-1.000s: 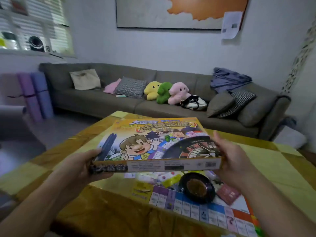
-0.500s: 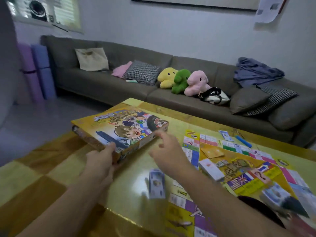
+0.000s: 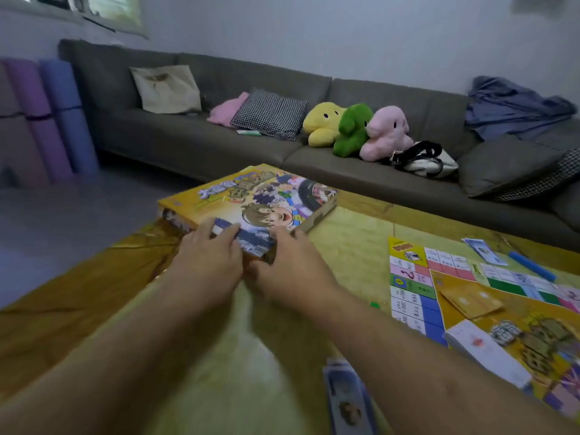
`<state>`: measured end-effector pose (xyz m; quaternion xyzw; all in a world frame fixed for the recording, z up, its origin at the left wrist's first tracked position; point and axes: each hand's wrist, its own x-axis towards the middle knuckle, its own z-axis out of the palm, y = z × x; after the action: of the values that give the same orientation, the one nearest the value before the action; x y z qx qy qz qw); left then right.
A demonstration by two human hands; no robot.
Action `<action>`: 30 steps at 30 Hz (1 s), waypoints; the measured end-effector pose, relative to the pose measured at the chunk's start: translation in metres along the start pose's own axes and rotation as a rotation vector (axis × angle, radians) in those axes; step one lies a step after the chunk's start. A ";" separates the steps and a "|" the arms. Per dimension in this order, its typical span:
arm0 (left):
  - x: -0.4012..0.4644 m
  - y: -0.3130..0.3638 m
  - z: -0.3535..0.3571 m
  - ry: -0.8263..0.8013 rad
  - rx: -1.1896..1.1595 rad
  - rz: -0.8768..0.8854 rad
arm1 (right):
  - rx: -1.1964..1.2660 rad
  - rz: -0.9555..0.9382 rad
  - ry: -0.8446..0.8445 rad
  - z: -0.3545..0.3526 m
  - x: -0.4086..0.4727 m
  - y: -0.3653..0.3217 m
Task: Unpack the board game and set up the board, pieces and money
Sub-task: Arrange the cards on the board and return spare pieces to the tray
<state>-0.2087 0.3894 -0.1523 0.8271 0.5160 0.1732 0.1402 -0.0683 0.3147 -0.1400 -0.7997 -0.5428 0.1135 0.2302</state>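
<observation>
The yellow game box [image 3: 260,199], with a cartoon picture on its lid, lies flat at the far left corner of the table [image 3: 351,240]. My left hand [image 3: 207,265] rests its fingers on the lid at the box's near corner. My right hand [image 3: 292,274] touches the near side of the box just right of that corner. The unfolded board [image 3: 408,277] lies to the right, carrying a white card stack [image 3: 483,350] and a yellow card pile [image 3: 470,298]. A banknote [image 3: 345,400] lies near the bottom edge, blurred.
Beyond the board lie another banknote [image 3: 485,251] and a blue stick [image 3: 530,265]. A small green piece [image 3: 374,305] sits left of the board. A grey sofa [image 3: 219,146] with cushions and plush toys stands behind the table, and rolled mats [image 3: 47,120] stand at the left.
The box went from held up in front of me to the table's far left corner. My right hand returned to its near edge, beside the left hand.
</observation>
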 end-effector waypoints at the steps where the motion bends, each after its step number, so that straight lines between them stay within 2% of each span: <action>1: 0.009 0.001 0.004 0.016 0.011 0.013 | 0.008 0.007 0.005 0.003 0.014 0.001; 3: 0.028 0.009 0.007 0.041 0.023 0.028 | 0.004 0.020 0.017 0.007 0.040 0.002; 8: 0.064 0.013 0.017 -0.044 0.027 0.008 | -0.031 0.038 0.081 0.011 0.083 0.014; 12: 0.073 0.010 0.022 -0.063 0.039 0.010 | -0.063 0.047 0.081 0.013 0.092 0.016; 15: 0.065 0.016 0.016 -0.073 -0.042 -0.037 | 0.022 0.077 0.053 0.006 0.081 0.014; 18: 0.040 0.030 0.008 0.076 -0.156 -0.055 | 0.106 0.110 0.076 -0.018 0.045 0.005; 22: -0.010 0.081 -0.005 0.203 -0.288 0.074 | 0.113 0.001 0.092 -0.070 -0.033 0.002; 27: -0.113 0.176 -0.036 0.173 -0.478 0.247 | 0.194 -0.120 0.294 -0.146 -0.153 0.033; 30: -0.190 0.244 -0.047 0.106 -0.568 0.371 | 0.191 -0.085 0.423 -0.196 -0.238 0.070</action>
<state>-0.1100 0.1162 -0.0367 0.8245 0.2947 0.3754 0.3040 -0.0179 0.0265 -0.0210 -0.7567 -0.5023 -0.0155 0.4181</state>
